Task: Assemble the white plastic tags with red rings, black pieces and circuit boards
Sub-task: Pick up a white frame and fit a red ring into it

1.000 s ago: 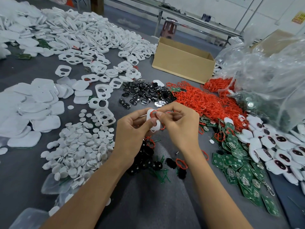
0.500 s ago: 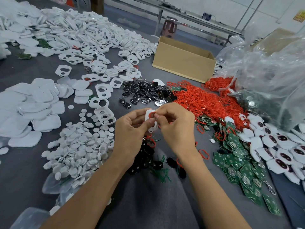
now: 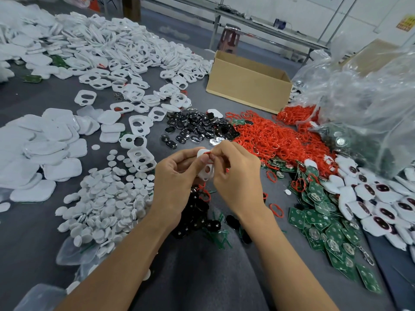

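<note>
At your far left lie stacked white covers (image 3: 45, 142), with a strip of bare grey table (image 3: 29, 239) showing nearer you. Next comes a heap of white discs (image 3: 107, 198) that reaches almost to your left forearm. Your left hand (image 3: 177, 176) curls round the white tag (image 3: 207, 170), thumb on its upper end, and holds it above a few loose black pieces (image 3: 197, 212). Your right hand (image 3: 238, 178) meets it there, thumb and forefinger pinching the red ring (image 3: 208, 153) at the tag's top. Behind the hands sit the black pieces heap (image 3: 197, 129), the red rings heap (image 3: 276, 140) and a cardboard box (image 3: 247, 84). Right of your forearm, circuit boards (image 3: 323, 221) and finished tags (image 3: 363, 191) crowd in beneath a plastic bag (image 3: 370, 108). A second ago the ring showed as a wider loop, but now only a sliver shows.
</note>
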A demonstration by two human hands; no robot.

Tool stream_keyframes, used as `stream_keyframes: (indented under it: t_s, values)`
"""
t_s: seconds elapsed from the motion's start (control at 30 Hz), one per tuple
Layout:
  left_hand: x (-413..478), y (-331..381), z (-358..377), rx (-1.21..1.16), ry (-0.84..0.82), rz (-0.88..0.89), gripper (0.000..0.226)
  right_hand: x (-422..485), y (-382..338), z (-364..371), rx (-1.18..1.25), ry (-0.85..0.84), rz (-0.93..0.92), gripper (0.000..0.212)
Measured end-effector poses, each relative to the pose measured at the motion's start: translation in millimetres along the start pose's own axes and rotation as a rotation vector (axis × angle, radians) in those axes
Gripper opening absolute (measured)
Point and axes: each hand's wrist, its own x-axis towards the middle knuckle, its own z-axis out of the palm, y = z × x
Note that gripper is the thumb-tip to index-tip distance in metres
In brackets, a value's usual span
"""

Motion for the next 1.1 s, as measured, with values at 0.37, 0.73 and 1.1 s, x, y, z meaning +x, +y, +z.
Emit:
stream_keyframes:
  t_s: [0.37,0.73,1.1]
  values:
    - [2,-2,-1,0.013,0.009,0.042,0.02,-1,-3,2,0.03,0.015,-0.018,0.014]
    - [1,-4,0,0.112,0.017,0.093,0.012,-6,1,7,0.048,0.1,-0.016,0.015]
    - [0,6,-1,-0.137,-0.024,-0.024,0.019,9,14,-9,0.903,-0.259,0.561,0.021]
